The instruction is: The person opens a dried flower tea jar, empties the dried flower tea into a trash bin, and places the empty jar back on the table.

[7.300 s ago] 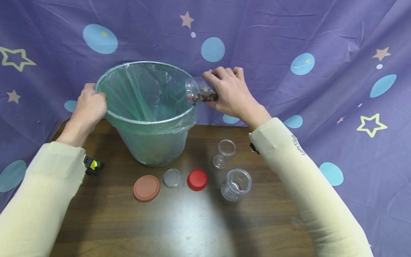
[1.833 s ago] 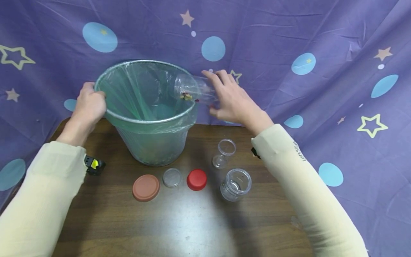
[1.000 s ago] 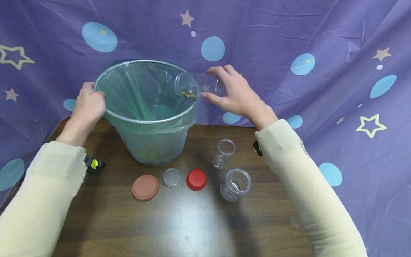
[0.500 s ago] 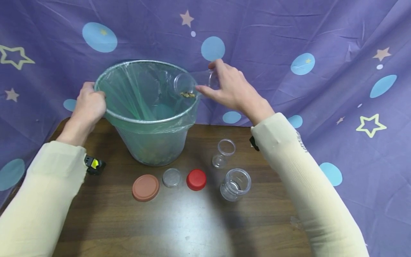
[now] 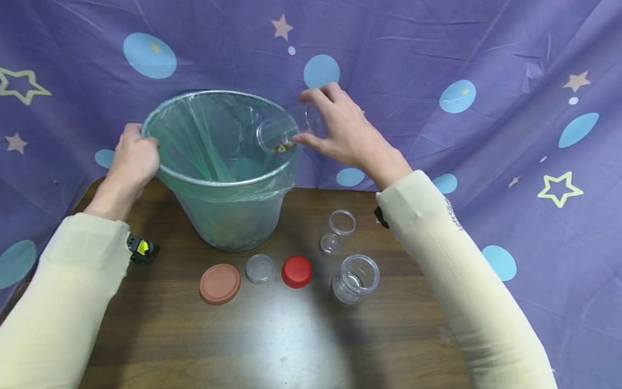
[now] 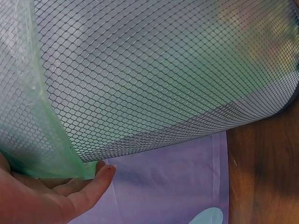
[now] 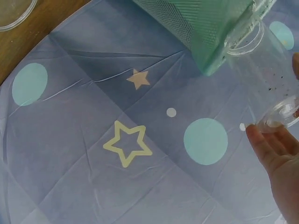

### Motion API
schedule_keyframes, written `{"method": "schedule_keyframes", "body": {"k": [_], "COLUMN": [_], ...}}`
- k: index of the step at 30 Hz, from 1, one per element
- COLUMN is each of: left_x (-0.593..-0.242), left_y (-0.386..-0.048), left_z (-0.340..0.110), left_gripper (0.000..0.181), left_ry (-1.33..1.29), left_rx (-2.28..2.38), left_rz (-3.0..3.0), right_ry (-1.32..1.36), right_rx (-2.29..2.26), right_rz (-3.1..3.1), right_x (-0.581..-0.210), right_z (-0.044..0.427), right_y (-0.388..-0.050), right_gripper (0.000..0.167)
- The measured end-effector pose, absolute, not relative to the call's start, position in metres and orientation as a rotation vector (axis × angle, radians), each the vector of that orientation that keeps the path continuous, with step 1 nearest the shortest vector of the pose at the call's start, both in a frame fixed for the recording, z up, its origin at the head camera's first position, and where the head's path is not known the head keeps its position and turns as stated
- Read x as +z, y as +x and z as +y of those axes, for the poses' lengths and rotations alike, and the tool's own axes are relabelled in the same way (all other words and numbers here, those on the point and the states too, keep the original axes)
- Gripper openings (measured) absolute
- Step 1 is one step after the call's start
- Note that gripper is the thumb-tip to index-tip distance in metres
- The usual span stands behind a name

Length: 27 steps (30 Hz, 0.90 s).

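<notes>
In the head view my left hand (image 5: 136, 156) grips the rim of a wire-mesh waste bin (image 5: 230, 216) lined with a green bag (image 5: 228, 190). The left wrist view has its fingers curled at the folded bag edge below the mesh. My right hand (image 5: 347, 127) holds a clear jar (image 5: 278, 129) near its base, between thumb and fingers. Mouth down and tilted left, the jar reaches over the bin's right rim. A small clump of dried bits (image 5: 283, 146) shows near its mouth. In the right wrist view, dark specks cling inside the jar (image 7: 264, 81).
On the wooden table (image 5: 233, 346) lie a pinkish-brown lid (image 5: 220, 284), a grey lid (image 5: 259, 268) and a red lid (image 5: 297, 272). Two clear jars stand to the right, a narrow jar (image 5: 335, 237) and a wider jar (image 5: 352, 283). A patterned purple curtain (image 5: 398, 65) hangs behind.
Most of the dried bits seen in the jar 7.3 s ago have left it. My right hand has shifted its grip and tipped the jar further into the bin. The left hand stays put.
</notes>
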State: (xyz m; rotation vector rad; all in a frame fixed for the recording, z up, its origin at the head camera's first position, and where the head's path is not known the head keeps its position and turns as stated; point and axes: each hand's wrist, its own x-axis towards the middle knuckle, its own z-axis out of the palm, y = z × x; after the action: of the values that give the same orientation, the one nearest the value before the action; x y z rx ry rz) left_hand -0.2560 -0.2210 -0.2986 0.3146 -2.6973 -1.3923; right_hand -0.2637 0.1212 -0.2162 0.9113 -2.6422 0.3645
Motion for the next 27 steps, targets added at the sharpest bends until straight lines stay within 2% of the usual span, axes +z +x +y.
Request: {"method": "schedule_keyframes", "body": {"k": [9,27], "left_x": [-0.2984,-0.2991], "left_y": [-0.2561,-0.2557], "left_z": [-0.2213,-0.2219], "left_gripper": [0.058,0.059], "left_ry": [0.326,0.321], "left_rx": [-1.385,-1.387], "left_rz": [-2.702,-2.708], "right_ry": [1.129,1.102], "right_rx": [0.329,0.305], "right_rz": [-2.514,-2.536], "right_x": [-0.2202,-0.2170], "right_z": [0.1129,0.1139], "right_y": [-0.2623,-0.2589], "right_gripper": [0.054,0.053]}}
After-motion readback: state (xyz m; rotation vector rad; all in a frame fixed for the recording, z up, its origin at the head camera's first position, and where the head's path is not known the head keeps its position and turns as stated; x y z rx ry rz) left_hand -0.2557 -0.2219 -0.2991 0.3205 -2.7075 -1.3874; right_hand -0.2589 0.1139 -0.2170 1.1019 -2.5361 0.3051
